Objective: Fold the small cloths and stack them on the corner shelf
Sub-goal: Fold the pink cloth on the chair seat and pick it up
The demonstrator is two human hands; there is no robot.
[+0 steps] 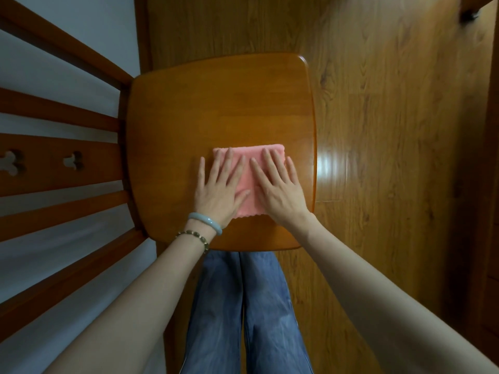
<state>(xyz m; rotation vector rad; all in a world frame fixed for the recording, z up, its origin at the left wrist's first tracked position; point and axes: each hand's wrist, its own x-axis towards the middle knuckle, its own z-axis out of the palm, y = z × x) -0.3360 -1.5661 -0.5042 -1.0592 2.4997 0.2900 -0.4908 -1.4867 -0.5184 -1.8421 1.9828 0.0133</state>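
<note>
A small pink cloth (247, 182), folded into a rectangle with a scalloped near edge, lies on the wooden chair seat (216, 103) towards its right front part. My left hand (218, 187) lies flat on the cloth's left half, fingers spread, little finger resting on the wood. My right hand (278, 187) presses flat on the right half, fingers apart. Both palms cover much of the cloth. No shelf and no other cloth are in view.
The chair's slatted back (62, 163) rises at the left, in front of a pale wall. Glossy wood flooring (391, 157) spreads to the right and behind. My legs in blue jeans (243, 306) stand at the seat's near edge. Dark wooden furniture (486, 184) borders the far right.
</note>
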